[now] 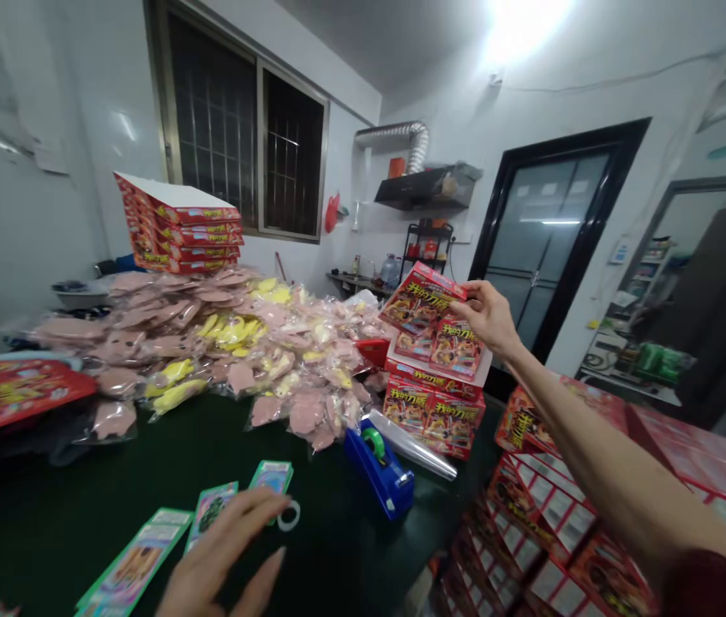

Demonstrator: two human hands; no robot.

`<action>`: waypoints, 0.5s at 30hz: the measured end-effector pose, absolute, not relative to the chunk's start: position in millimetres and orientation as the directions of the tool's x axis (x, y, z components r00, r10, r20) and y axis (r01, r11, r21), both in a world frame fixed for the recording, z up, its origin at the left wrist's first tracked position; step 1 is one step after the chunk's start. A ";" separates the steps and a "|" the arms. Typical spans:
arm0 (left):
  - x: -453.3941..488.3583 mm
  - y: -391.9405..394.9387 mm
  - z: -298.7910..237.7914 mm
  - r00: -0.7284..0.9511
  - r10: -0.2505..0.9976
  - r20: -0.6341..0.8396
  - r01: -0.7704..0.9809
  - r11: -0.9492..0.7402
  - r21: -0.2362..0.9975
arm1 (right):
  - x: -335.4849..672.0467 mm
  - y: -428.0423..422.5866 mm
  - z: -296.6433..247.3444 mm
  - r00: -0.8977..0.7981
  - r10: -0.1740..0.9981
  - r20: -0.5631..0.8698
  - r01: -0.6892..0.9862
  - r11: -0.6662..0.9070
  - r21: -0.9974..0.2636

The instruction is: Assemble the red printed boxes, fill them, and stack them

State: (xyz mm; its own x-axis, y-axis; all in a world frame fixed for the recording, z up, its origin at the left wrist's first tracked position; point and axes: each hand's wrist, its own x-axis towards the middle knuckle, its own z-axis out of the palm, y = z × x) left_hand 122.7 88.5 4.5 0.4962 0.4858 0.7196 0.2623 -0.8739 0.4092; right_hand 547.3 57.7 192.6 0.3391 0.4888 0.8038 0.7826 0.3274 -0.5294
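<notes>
My right hand [489, 315] is stretched far out and grips the edge of a red printed box [422, 300], held tilted just above a stack of the same red boxes [435, 396] on the dark green table [144, 480]. My left hand [227, 557] hovers low near the table's front, fingers spread and holding nothing. It is just over several green-edged cards [163, 540] and close to a small clear tape ring [289, 516].
A blue tape dispenser [381, 471] sits mid-table beside a clear plastic roll [415, 446]. A large heap of pink and yellow bagged items [221, 351] covers the far table, with stacked red boxes [179, 224] behind. More red boxes [555, 523] fill the right side.
</notes>
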 end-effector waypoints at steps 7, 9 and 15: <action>284.4 121.5 85.5 0.853 0.126 0.507 0.007 -0.973 0.230 | 610.5 86.1 197.1 0.288 0.557 0.779 0.867 0.194 -0.460; 333.3 133.3 93.0 0.891 0.116 0.439 0.043 -0.984 0.173 | 619.4 90.7 196.5 0.259 0.576 0.775 0.892 0.166 -0.421; 429.2 165.5 79.1 0.923 0.165 0.347 0.135 -0.985 0.107 | 634.8 101.1 204.9 0.124 0.644 0.755 0.960 0.115 -0.257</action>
State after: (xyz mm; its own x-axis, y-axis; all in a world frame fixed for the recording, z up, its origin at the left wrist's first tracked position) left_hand 429.2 165.5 79.1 0.9232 0.1646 0.3471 0.1354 -0.9850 0.1070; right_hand 634.8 101.1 204.9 0.1245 0.6437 0.7551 0.9596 0.1154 -0.2566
